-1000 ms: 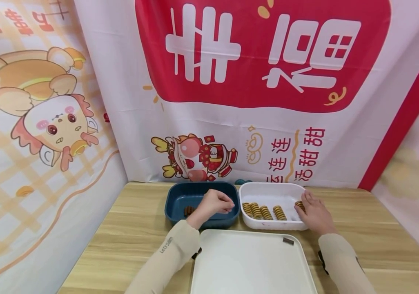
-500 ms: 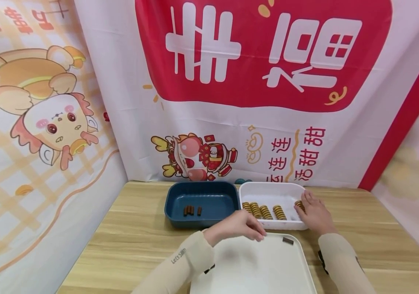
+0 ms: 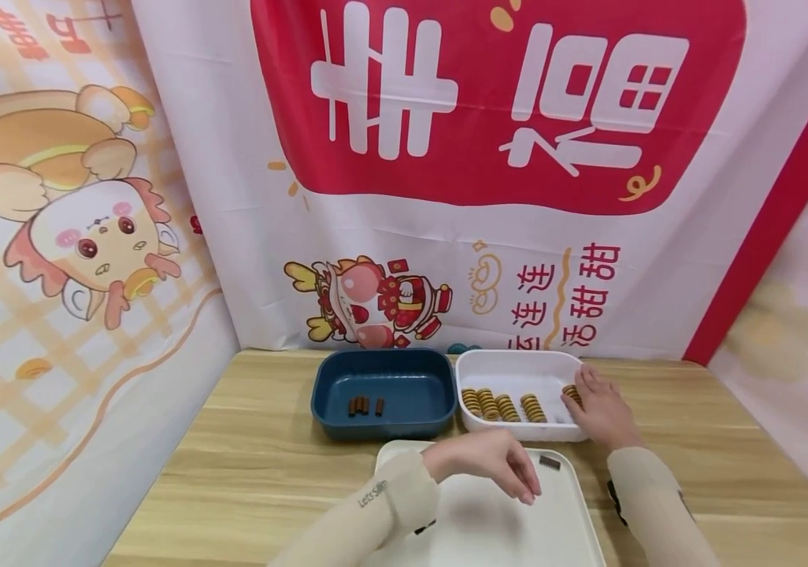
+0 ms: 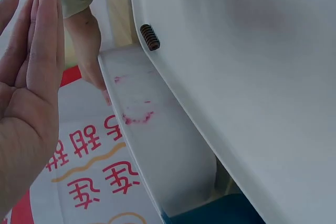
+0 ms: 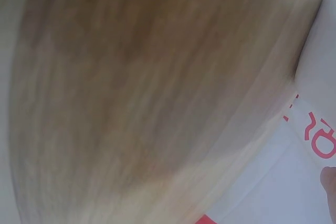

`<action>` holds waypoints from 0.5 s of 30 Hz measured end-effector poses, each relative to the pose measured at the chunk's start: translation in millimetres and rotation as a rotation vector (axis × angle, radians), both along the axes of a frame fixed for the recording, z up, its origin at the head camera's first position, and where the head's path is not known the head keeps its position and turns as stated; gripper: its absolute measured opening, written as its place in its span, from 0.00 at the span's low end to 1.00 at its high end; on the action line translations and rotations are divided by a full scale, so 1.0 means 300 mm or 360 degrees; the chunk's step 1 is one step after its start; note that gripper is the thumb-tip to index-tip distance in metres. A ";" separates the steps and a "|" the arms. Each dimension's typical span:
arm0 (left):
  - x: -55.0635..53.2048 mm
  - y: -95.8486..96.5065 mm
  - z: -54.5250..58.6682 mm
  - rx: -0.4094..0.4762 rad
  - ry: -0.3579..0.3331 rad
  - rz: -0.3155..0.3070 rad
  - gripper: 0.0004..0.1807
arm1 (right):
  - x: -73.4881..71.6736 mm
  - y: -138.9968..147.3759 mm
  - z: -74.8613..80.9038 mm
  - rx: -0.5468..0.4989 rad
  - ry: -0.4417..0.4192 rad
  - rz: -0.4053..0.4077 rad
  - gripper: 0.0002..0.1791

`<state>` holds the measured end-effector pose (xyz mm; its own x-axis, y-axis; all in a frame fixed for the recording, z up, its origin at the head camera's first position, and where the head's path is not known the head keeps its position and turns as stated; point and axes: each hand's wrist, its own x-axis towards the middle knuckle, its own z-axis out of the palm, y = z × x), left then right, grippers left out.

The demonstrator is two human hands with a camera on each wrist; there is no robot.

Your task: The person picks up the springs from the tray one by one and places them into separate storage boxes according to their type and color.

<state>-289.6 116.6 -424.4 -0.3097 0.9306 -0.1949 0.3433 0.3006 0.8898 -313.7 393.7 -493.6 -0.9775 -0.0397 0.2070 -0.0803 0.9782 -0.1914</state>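
Note:
My left hand (image 3: pixel 494 463) is above the cream tray (image 3: pixel 475 524), its fingers pointing down toward the tray. In the left wrist view its fingers (image 4: pixel 44 51) are nearly straight and side by side, with nothing visible in them. A small dark ridged piece (image 3: pixel 550 463) lies near the tray's far right corner. My right hand (image 3: pixel 602 408) rests on the right end of the white container (image 3: pixel 517 432), its thumb over the inner side, beside a ridged yellow-brown roll (image 3: pixel 571 394). Several similar rolls (image 3: pixel 506 407) lie further left in this container.
A dark blue container (image 3: pixel 383 431) stands left of the white one, with several short brown cylinders (image 3: pixel 359 405) inside. Both stand on a wooden table (image 3: pixel 234 465), behind the tray. A printed cloth (image 3: pixel 376 228) hangs close behind them.
My left hand has moved from over the blue container, to the right and nearer, over the tray. The brown cylinders it partly covered now show. My right hand has stayed at the white container.

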 end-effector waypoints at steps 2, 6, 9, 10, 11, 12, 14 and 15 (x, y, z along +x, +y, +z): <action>-0.004 0.035 -0.005 -0.0014 0.0167 -0.0011 0.06 | 0.000 -0.001 0.000 0.0016 0.0016 0.0003 0.38; -0.006 0.113 -0.018 -0.0121 0.0700 0.0018 0.05 | 0.000 -0.003 -0.002 0.0049 0.0052 0.0007 0.37; -0.001 0.169 -0.034 -0.0253 0.1084 0.0075 0.07 | -0.002 -0.002 -0.003 0.0045 0.0073 0.0016 0.36; 0.001 0.186 -0.042 -0.0289 0.1186 0.0101 0.06 | -0.003 -0.001 -0.004 0.0041 0.0072 0.0017 0.36; 0.003 0.202 -0.051 -0.0323 0.1276 0.0134 0.06 | -0.004 0.000 -0.005 0.0042 0.0075 0.0023 0.36; 0.005 0.216 -0.062 -0.0348 0.1369 0.0164 0.04 | -0.005 0.001 -0.006 0.0042 0.0076 0.0026 0.36; 0.007 0.244 -0.086 -0.0371 0.1545 0.0220 0.03 | -0.005 0.003 -0.007 0.0043 0.0070 0.0030 0.37; 0.009 0.256 -0.100 -0.0378 0.1626 0.0248 0.04 | -0.005 0.003 -0.007 0.0037 0.0076 0.0036 0.36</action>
